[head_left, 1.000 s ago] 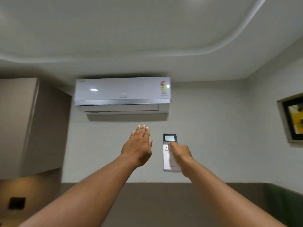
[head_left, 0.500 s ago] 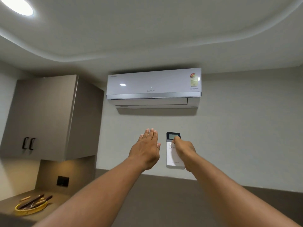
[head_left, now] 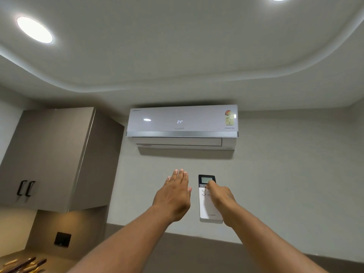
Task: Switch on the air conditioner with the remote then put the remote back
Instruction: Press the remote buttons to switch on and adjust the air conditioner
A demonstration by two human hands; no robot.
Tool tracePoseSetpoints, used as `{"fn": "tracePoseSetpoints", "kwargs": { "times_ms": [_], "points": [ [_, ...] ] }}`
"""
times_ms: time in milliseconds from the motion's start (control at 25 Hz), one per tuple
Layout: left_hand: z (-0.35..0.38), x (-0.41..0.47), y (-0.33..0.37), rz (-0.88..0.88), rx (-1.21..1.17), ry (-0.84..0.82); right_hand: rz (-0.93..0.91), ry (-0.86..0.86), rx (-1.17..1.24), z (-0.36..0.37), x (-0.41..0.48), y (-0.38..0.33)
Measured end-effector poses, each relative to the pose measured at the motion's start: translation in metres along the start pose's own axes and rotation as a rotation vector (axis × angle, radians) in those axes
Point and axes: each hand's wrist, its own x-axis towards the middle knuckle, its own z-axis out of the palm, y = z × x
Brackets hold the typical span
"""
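A white air conditioner (head_left: pixel 182 126) hangs high on the wall, and its front panel shows a lit "24". Below it my right hand (head_left: pixel 221 200) holds up a white remote (head_left: pixel 205 205) with a dark screen at its top. My thumb rests on the buttons just under the screen. My left hand (head_left: pixel 174 196) is raised beside the remote, flat, fingers straight and together, palm facing the wall, holding nothing. The louvre under the panel looks shut.
A grey wall cabinet (head_left: pixel 51 156) with two black handles hangs at the left. Below it a counter corner (head_left: pixel 57 263) carries several wooden utensils (head_left: pixel 21 265) and a dark wall socket (head_left: pixel 62 239). Round ceiling lights (head_left: pixel 34 29) glow overhead.
The "24" has lit up on the air conditioner's panel. The view has swung left and up, bringing in the cabinet and ceiling lights. Both hands keep their pose.
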Motion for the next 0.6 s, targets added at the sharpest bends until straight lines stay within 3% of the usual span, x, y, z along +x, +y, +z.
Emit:
{"fn": "tracePoseSetpoints", "kwargs": {
  "times_ms": [600],
  "points": [
    [-0.012,0.000,0.000,0.011,0.027,0.014,-0.058,-0.062,-0.030,-0.011,-0.016,-0.010]
  ]
}}
